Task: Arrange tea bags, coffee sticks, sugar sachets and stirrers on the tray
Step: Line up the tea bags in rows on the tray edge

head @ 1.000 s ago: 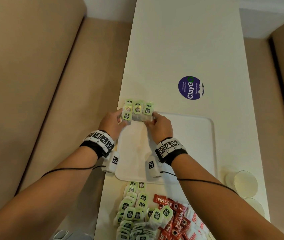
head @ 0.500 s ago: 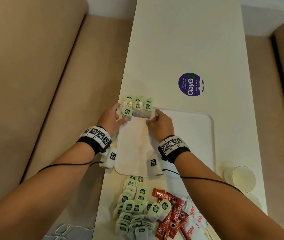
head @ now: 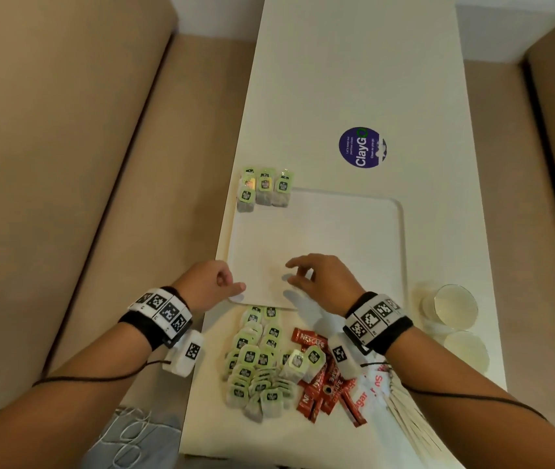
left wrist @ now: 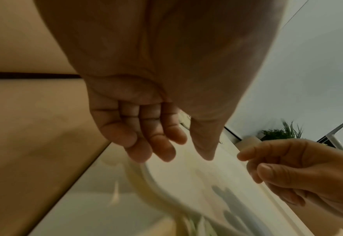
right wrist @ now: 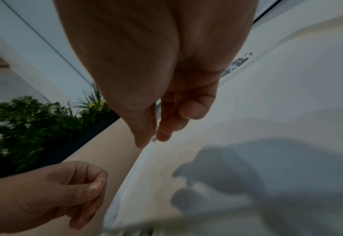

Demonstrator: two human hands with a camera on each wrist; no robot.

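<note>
White tray (head: 354,231) carries three rows of tea bags (head: 264,189) (far-left corner); both hands, left (head: 206,286) and right (head: 320,282), hover loosely curled, holding nothing.

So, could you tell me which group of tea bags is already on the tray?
The small row of tea bags at the tray's far left corner; the big heap of tea bags lies on the table, nearer than the tray.

Both hands, left (head: 209,285) and right (head: 324,282), hover empty, fingers loosely curled.
</note>
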